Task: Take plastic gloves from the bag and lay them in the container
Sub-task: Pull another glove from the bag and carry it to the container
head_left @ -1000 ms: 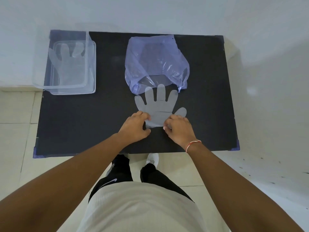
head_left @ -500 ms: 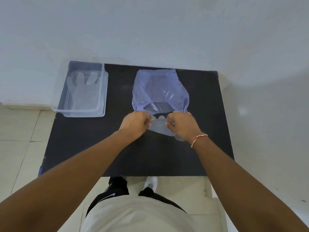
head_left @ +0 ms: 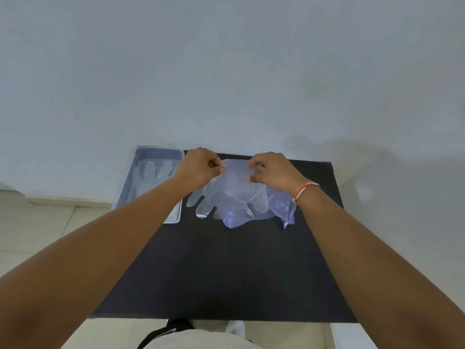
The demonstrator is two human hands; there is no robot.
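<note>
1. Two hands pinch one glove [head_left: 234, 190] by its cuff, my left hand [head_left: 198, 166] and right hand [head_left: 270, 171] each closed on a corner, just right of the container [head_left: 127, 187].
2. It could cling to the bag [head_left: 283, 210] behind it and drag it.
3. It's thin, clear film, fingers dangling down.

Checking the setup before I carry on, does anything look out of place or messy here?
Nothing stands out. Both hands, left hand and right hand, pinch a clear glove above the bag; another glove lies flat in the container.
</note>
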